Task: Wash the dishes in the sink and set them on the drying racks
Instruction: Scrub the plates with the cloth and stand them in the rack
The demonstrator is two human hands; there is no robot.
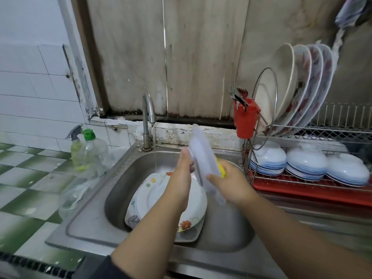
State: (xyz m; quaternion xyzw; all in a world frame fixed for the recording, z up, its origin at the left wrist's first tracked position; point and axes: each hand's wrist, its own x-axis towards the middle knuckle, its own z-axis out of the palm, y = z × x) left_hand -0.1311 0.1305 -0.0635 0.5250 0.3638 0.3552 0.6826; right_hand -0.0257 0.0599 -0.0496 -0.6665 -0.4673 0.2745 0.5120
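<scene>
Translucent lid [203, 158] stands tilted at frame centre above the sink [120, 178]; your left hand [184, 168] grips its left edge, your right hand [227, 178] presses a yellow sponge [221, 168] on it.

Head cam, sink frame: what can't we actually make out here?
- Item held over the sink: motion-blurred pale dish; its type is unclear.
- Yellow sponge: mostly hidden behind the dish and right hand.
- Left hand: fingers hidden behind the dish.
- Stacked plates in the basin: count hidden by both forearms.
- Lower rack: cut off by the right edge.
</scene>
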